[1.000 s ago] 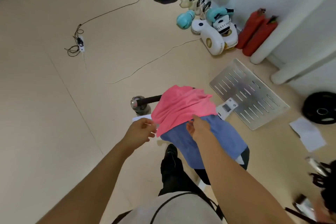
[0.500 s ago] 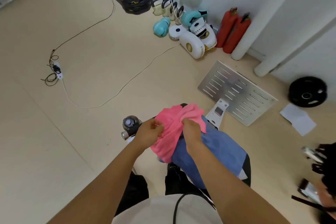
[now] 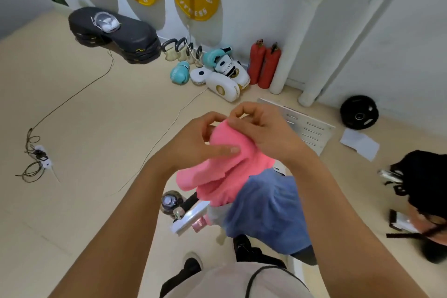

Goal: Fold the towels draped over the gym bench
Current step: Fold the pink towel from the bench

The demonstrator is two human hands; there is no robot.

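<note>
A pink towel (image 3: 217, 176) hangs bunched in the air in front of me, lifted off the bench. My left hand (image 3: 193, 143) grips its upper left part, thumb laid across the cloth. My right hand (image 3: 263, 128) pinches the top edge right beside the left hand. Below and to the right, a blue towel (image 3: 268, 215) stays draped over the gym bench, which it almost fully hides; only a dark corner of the bench (image 3: 304, 256) shows under it.
A metal-ended bar (image 3: 170, 202) and a white bench foot (image 3: 188, 220) sit below the towels. Boxing gloves (image 3: 217, 75), red extinguishers (image 3: 263, 65), a slotted metal plate (image 3: 307, 128), a black weight plate (image 3: 359, 112), floor cables (image 3: 33, 159) and a black bag (image 3: 420, 181) lie around.
Both hands have raised the pink towel off the blue one and come close together at its top edge. The camera tilted up, bringing the wall and yellow plates into view.
</note>
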